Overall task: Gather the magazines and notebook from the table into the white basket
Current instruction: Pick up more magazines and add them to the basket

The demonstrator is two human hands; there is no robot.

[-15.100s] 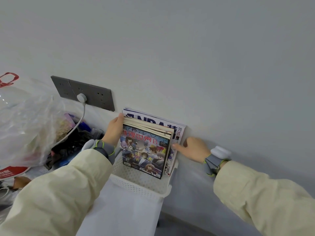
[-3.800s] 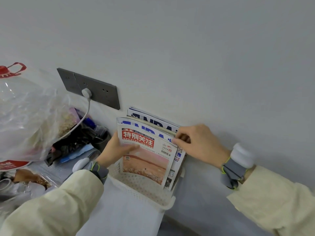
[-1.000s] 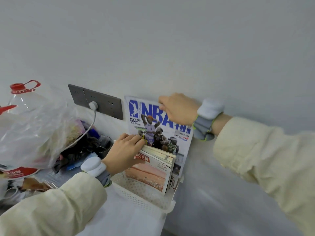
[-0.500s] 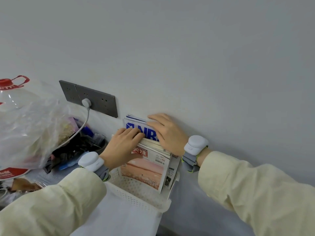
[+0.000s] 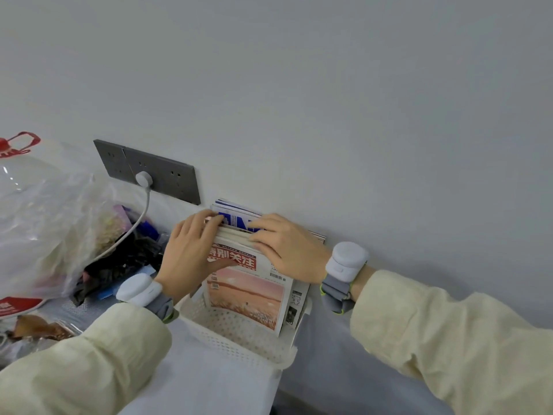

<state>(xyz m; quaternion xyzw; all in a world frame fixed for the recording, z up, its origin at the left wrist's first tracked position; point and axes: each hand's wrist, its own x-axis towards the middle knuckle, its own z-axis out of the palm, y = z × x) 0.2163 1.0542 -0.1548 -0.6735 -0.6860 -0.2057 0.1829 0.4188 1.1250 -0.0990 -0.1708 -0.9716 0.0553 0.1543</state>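
clutter in clear crinkled plastic bag far left. left hand clamped on top edge of upright stack of glossy paper magazines, thumb on front cover. stack standing inside white perforated plastic basket. right hand flat, fingers straight, pressing stack top. notebook not distinguishable. likely near done, only squaring left.

The magazines are stood upright in the white basket, packed toward its far end and tilted slightly back. The front cover carries a red title banner over a pink-orange landscape (a blue-and-white magazine is seen behind). Basket walls are perforated.
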